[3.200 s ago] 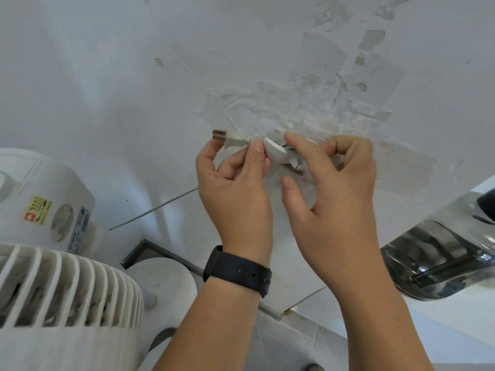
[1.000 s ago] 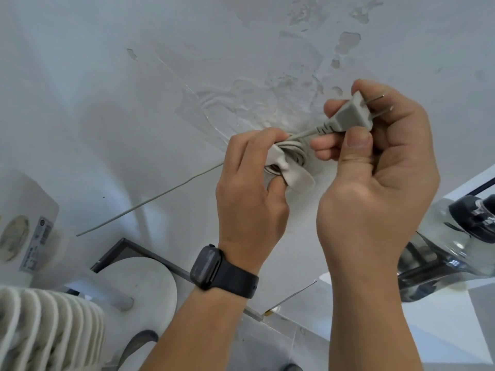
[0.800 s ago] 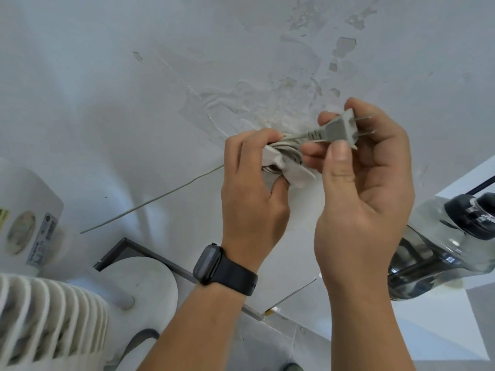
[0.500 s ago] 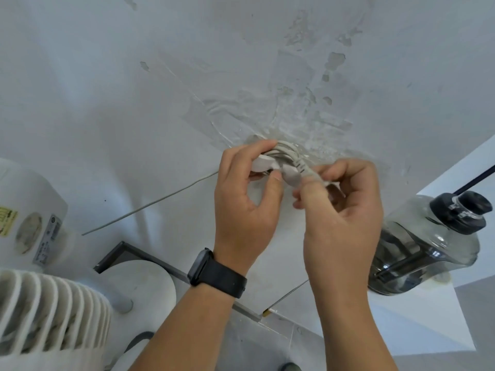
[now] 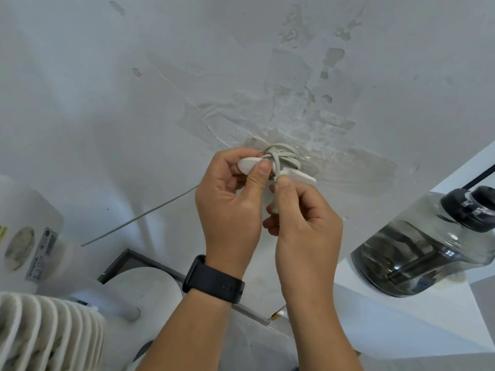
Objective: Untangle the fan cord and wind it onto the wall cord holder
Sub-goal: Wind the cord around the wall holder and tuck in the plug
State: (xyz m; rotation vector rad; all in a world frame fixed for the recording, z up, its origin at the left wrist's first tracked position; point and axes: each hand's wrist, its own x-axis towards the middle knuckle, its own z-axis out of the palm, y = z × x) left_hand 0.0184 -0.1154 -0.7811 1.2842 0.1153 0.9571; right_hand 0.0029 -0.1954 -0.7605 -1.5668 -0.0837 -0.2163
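Cord [image 5: 281,156] now coiled on holder [image 5: 247,164], left hand [image 5: 230,199] pinching holder, right hand [image 5: 302,218] gripping cord end lower.

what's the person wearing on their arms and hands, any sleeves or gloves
Both hands are bare: no gloves and no rings that show. The left hand has a black smartwatch on its wrist, with a smooth, matte black band and the watch body turned to the side. The right hand and its wrist carry nothing. Both forearms are uncovered to the frame's edge, with no sleeves in view.
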